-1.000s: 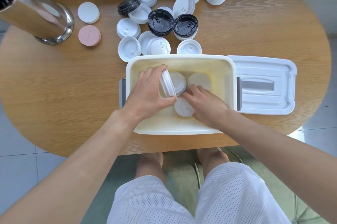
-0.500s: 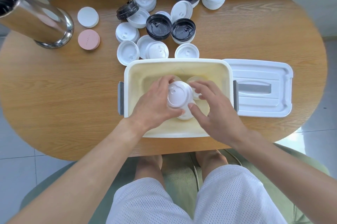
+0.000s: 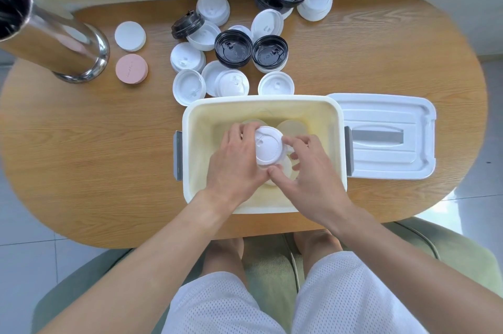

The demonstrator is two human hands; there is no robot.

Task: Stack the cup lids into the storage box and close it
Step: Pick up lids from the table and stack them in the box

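An open cream storage box (image 3: 190,116) stands at the table's near edge. Inside it, a white cup lid (image 3: 269,147) lies flat on top of other lids, and my left hand (image 3: 234,167) grips its left rim. My right hand (image 3: 313,173) pinches the same lid's right side with curled fingers. Another white lid (image 3: 292,128) lies on the box floor behind. The box's white cover (image 3: 386,138) lies flat to the right of the box. Several loose white lids (image 3: 187,86) and black lids (image 3: 233,46) lie scattered behind the box.
A tall steel flask (image 3: 54,37) stands at the far left. Beside it lie a white round coaster (image 3: 130,35) and a pink one (image 3: 131,69). The wooden table (image 3: 95,157) has rounded ends. My knees and a green seat show below.
My left hand turned the lid from on edge to flat over the stack. My right hand came up from the lids on the box floor to take the lid's right side.
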